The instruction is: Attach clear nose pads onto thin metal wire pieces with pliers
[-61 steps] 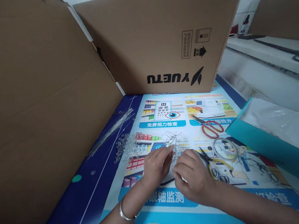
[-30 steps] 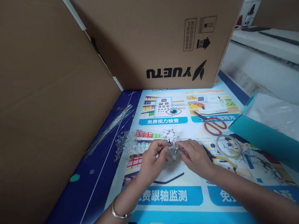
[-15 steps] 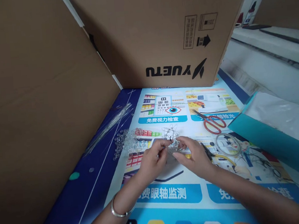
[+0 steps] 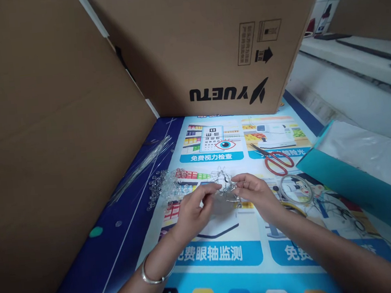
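A small tangle of thin wire with clear beads (image 4: 225, 186) hangs just above the printed poster mat (image 4: 225, 253), pinched from both sides. My left hand (image 4: 194, 210) grips its left side with thumb and fingers; a silver bangle is on that wrist. My right hand (image 4: 258, 195) pinches the right side. A heap of clear beads (image 4: 167, 188) lies left of my left hand, and a bundle of straight thin wires (image 4: 142, 165) lies beyond it.
Red-handled scissors (image 4: 275, 160) and a coil of wire (image 4: 297, 188) lie right of my hands, with loose black rings (image 4: 345, 213) beyond. A teal box (image 4: 353, 187) stands at right. Tall cardboard boxes wall in the left (image 4: 43, 132) and the back (image 4: 207, 45).
Both hands rose from the mat and shifted slightly away from me, lifting the wire-and-bead piece. The pliers seen beside my right hand earlier are now hidden behind it.
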A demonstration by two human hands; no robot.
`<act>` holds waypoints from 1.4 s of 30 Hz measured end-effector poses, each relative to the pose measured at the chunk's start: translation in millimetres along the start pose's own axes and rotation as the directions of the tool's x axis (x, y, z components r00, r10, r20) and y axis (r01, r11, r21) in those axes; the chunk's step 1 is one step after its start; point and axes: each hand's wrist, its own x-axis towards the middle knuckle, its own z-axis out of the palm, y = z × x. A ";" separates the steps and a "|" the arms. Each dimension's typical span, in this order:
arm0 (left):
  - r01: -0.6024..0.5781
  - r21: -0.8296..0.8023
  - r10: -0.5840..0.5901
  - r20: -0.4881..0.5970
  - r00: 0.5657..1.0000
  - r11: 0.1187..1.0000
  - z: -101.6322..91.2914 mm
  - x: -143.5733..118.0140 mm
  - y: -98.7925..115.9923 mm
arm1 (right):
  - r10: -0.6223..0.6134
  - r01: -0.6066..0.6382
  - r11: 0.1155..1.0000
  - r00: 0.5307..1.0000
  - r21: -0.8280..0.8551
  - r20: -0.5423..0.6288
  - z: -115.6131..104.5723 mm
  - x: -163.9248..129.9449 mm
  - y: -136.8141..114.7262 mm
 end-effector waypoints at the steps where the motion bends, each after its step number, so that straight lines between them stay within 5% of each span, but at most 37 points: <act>1: -0.040 0.005 0.040 -0.041 0.998 0.999 -0.3 -1.3 -0.2 | 0.010 -0.010 1.000 1.000 0.029 -0.006 -0.9 1.1 -0.2; 5: -0.016 0.017 0.019 -0.154 0.988 1.000 0.0 -5.5 3.3 | 0.030 -0.027 0.996 0.999 0.084 -0.033 -3.5 3.7 -1.0; 11: 0.196 0.007 -0.196 0.004 0.981 0.981 12.7 -2.4 5.2 | 0.032 -0.028 0.988 0.999 0.152 -0.022 -5.6 4.5 0.9; 22: 0.144 0.009 -0.144 -0.060 0.988 0.989 15.0 1.0 5.4 | 0.047 -0.062 0.977 0.996 0.204 0.077 -6.9 5.8 1.2; 29: 0.221 0.034 -0.217 -0.097 0.971 0.975 9.2 0.3 5.9 | 0.082 -0.101 0.974 0.991 0.203 0.104 -10.8 10.8 5.3; 35: 0.120 0.114 -0.106 -0.121 0.987 0.986 8.6 -2.4 5.1 | 0.085 -0.112 0.971 0.988 0.209 0.131 -11.9 12.4 6.9; 42: 0.247 -0.016 -0.247 -0.110 0.963 0.969 10.2 -2.0 4.9 | 0.002 -0.006 0.999 0.997 0.049 0.075 -7.1 8.0 2.4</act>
